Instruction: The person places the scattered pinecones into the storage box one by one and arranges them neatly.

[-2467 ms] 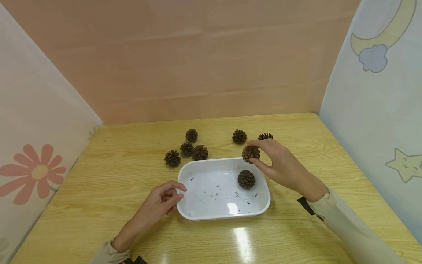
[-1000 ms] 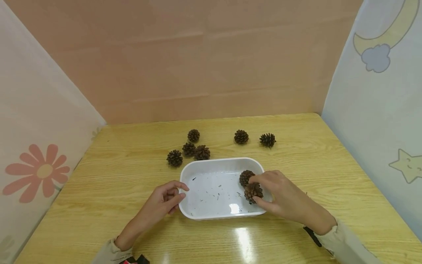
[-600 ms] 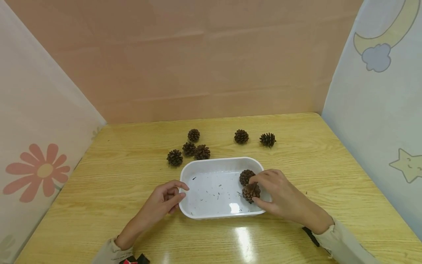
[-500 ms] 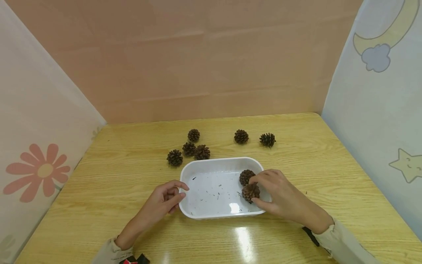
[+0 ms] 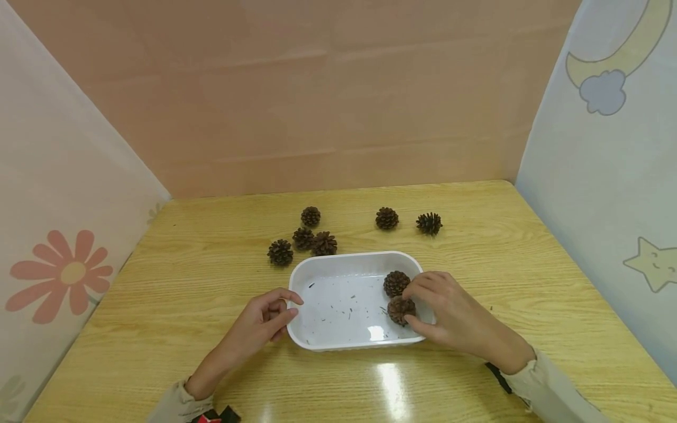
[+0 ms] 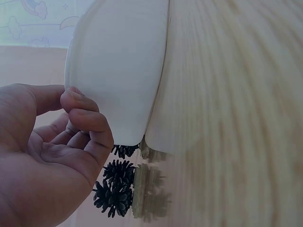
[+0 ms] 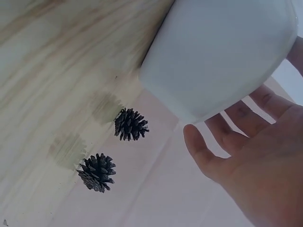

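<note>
A white rectangular tray (image 5: 346, 348) stands on the wooden table. At its left end my left hand (image 5: 264, 320) holds the rim, index finger and thumb over the edge and the other fingers curled outside. Over the right end reaches my right hand (image 5: 449, 308), its index finger and thumb at the right side of a brown pine cone (image 5: 401, 310) low in the tray. Just behind that one lies a second pine cone (image 5: 396, 284). In the right wrist view, the tray wall (image 7: 218, 56) hides both cones and part of the fingers.
Behind the tray's left part lie several pine cones, among them one at the left (image 5: 280, 253) and one farthest back (image 5: 311, 217). Two more, a rounded cone (image 5: 387, 218) and a spiky cone (image 5: 429, 224), lie back right. Dark flakes (image 5: 351, 298) dot the tray floor.
My right hand has brought a pine cone from above the tray's back right rim down into the right end, and the cone has turned over. My left hand stays at the rim.
</note>
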